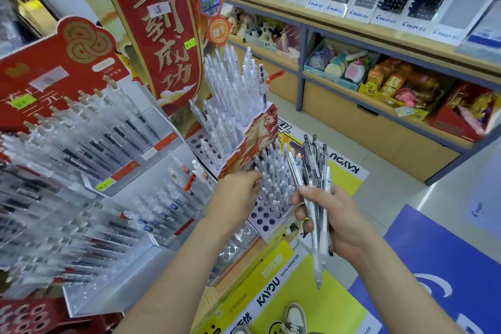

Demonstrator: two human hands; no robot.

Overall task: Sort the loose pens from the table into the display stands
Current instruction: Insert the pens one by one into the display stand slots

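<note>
My right hand (332, 217) grips a bundle of loose pens (315, 192), clear and white barrels fanned upward with tips pointing down. My left hand (238, 195) reaches to the left edge of a pale purple stand with holes (261, 218), fingers curled at the pens standing in it (273, 173); whether it holds one is unclear. Behind it rises a taller tiered stand with a horse picture (257, 130) full of clear pens. Clear acrylic racks (151, 144) with dark pens fill the left.
A tall red banner with gold characters (160, 35) stands behind the stands. Wooden shelves with pen packs and toys (379, 43) run along the right. Yellow and blue floor mats (423, 266) lie below, and my shoes (294, 314) show at the bottom.
</note>
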